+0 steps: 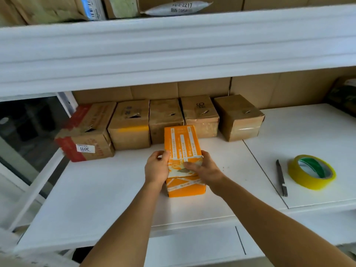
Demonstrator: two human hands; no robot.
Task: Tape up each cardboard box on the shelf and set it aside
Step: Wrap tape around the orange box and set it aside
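Head view first, then. What sits in the middle?

— An orange box [182, 151] stands on the white shelf [107, 189], long side running from near to far, crossed with white printed tape. Both hands are on its near end.

— How does each grip look?

— The left hand [156, 168] lies against the box's left side, thumb on the top edge, fingers curled around the wall. The right hand [202, 169] covers the near right corner, fingers pressed flat on the top face. Both are closed on the box; neither is spread free.

— And behind it?

— A row of five brown cardboard boxes [165, 118] lines the far edge of the shelf, side by side. The leftmost one [86, 135] has red tape and a white label reading 3011. The orange box's far end is just in front of the third and fourth.

— Anything to the right?

— A roll of yellow tape [311, 171] lies flat on the shelf, well apart from the hands. Just left of it lies a dark utility knife [281, 178], pointing from near to far.

— Above?

— An upper shelf [173, 45] carries more cartons and a grey parcel bag [179, 8].
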